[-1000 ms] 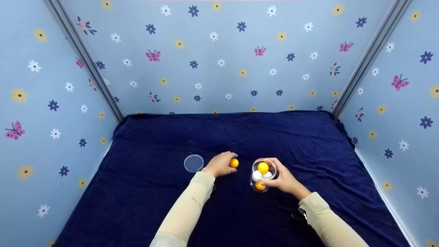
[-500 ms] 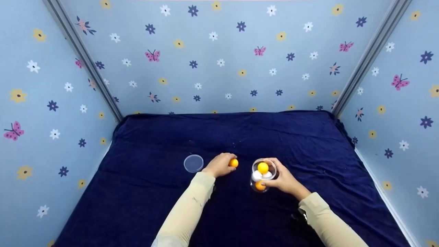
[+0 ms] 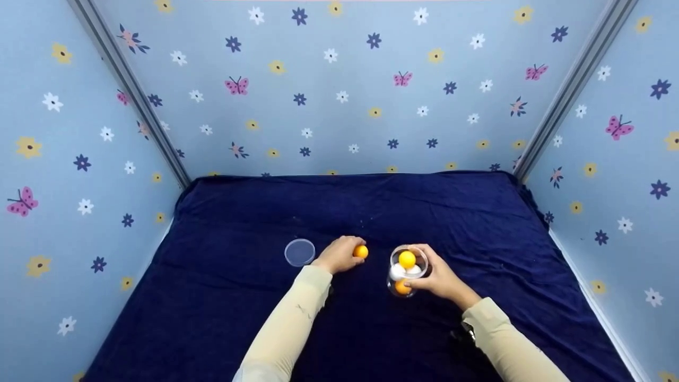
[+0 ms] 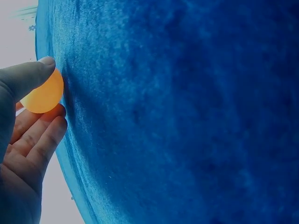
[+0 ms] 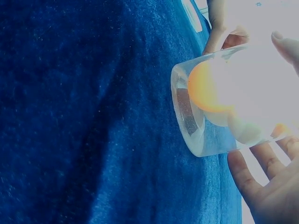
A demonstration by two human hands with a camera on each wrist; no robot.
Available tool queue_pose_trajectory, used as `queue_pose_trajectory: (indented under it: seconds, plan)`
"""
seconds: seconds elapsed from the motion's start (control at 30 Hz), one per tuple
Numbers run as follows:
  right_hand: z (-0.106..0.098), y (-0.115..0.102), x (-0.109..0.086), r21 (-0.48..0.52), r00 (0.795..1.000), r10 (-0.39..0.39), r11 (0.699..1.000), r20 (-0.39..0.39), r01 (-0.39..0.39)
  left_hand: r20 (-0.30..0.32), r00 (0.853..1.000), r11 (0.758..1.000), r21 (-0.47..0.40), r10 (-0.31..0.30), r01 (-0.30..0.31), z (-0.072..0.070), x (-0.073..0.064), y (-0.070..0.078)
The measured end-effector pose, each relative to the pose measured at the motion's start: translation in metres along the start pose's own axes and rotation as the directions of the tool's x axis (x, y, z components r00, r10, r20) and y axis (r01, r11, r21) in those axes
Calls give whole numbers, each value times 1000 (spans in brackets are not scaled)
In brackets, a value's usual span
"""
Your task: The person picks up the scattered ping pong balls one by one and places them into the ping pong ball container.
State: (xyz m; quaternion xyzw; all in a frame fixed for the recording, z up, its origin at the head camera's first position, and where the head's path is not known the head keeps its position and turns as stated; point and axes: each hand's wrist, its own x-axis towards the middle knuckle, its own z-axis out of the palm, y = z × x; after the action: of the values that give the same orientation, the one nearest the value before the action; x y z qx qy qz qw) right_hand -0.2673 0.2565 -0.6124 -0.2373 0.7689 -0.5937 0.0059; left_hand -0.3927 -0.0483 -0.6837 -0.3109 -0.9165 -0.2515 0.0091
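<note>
My left hand (image 3: 339, 255) pinches an orange ping-pong ball (image 3: 360, 251) close to the dark blue cloth; in the left wrist view the thumb lies over the ball (image 4: 44, 95) and the fingers sit below it. To the right, my right hand (image 3: 439, 275) grips a clear plastic jar (image 3: 392, 260) by its side. Its mouth is uncovered. Inside are stacked orange and white balls, with an orange ball (image 3: 407, 259) uppermost, white balls (image 3: 397, 272) under it and another orange ball (image 3: 402, 287) lower down. Glare hides much of the jar (image 5: 216, 145) in the right wrist view.
A round clear lid (image 3: 299, 252) lies flat on the cloth left of my left hand. The dark blue cloth (image 3: 339, 207) covers the table. Blue flowered walls (image 3: 339, 122) enclose it at the back and both sides, with grey metal posts (image 3: 575, 87) at the corners.
</note>
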Motion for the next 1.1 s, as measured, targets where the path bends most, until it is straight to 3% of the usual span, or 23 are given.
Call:
queue_pose_trajectory:
  seconds: [0.27,0.53,1.1]
  plan:
    - [0,-1,0,-3,1000,-3,1000,6,3,58,997,999,-22,-42,43,-59,-20,59]
    - [0,-2,-1,-10,1000,-31,999,0,31,36,999,1000,-13,-21,21,-64,-20,65]
    - [0,-1,1,-1,1000,-13,1000,8,13,43,999,999,-38,5,-4,-73,-19,78]
